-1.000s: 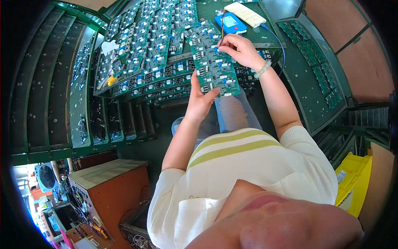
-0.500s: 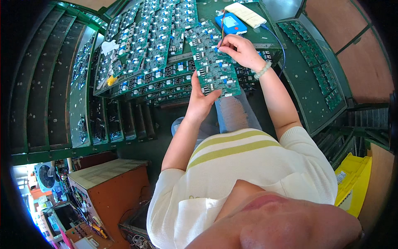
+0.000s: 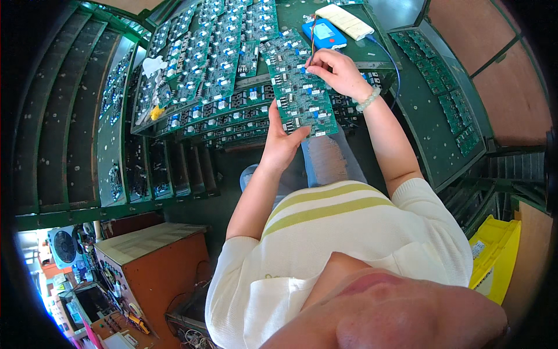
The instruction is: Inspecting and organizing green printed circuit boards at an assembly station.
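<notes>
A long green circuit board panel (image 3: 302,96) lies tilted over the near edge of the bench, its far end resting among other boards. My left hand (image 3: 283,138) grips its near left corner, thumb on top and fingers along the side and underneath. Over the panel's right side, my right hand (image 3: 337,71) pinches the end of a thin bundle of coloured wires (image 3: 313,41) at a small connector on the board. Those wires run up to a blue box-shaped device (image 3: 324,34) with a small screen and a red button.
A cream-coloured block (image 3: 344,21) with a blue cable (image 3: 390,51) lies beside the blue device. Rows of circuit boards (image 3: 224,52) cover the bench to the left, more on shelves below. Further board panels (image 3: 436,87) lie on the right-hand table. A yellow bin (image 3: 494,256) stands low right.
Hardly anything differs. Both hands keep their places on the panel and the wires, with only a very slight shift of the right fingers.
</notes>
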The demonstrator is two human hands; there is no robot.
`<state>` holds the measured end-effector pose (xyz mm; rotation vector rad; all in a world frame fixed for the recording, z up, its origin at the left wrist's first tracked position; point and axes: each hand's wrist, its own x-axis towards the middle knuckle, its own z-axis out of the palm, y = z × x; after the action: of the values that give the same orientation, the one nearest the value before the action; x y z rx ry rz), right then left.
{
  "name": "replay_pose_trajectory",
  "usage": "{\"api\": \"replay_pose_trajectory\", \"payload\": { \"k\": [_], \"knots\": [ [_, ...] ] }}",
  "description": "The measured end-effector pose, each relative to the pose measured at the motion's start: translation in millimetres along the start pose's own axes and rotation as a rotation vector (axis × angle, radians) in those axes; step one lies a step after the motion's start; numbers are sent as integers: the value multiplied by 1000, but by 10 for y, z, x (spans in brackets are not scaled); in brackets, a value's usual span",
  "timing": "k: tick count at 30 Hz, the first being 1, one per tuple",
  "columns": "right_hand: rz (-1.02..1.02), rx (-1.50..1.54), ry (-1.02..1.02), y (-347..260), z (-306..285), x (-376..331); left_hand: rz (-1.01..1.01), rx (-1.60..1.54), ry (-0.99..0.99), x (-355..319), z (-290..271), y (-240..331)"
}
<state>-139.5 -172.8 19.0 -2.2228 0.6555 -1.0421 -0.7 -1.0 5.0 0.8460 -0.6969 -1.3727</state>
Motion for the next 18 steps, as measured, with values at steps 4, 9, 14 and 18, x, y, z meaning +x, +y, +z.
{"api": "replay_pose_trajectory", "payload": {
  "k": [4,9,14,18],
  "knots": [
    [-8,4,-3,12,2,2,-10,-9,4,5,-21,-18],
    [-8,4,-3,19,9,5,-5,-11,4,4,-10,-16],
    [15,18,-8,-2,5,8,-9,-20,-10,6,-24,-16],
    [20,38,-14,-12,1,9,-15,-11,-1,8,-21,-21]
  ]
}}
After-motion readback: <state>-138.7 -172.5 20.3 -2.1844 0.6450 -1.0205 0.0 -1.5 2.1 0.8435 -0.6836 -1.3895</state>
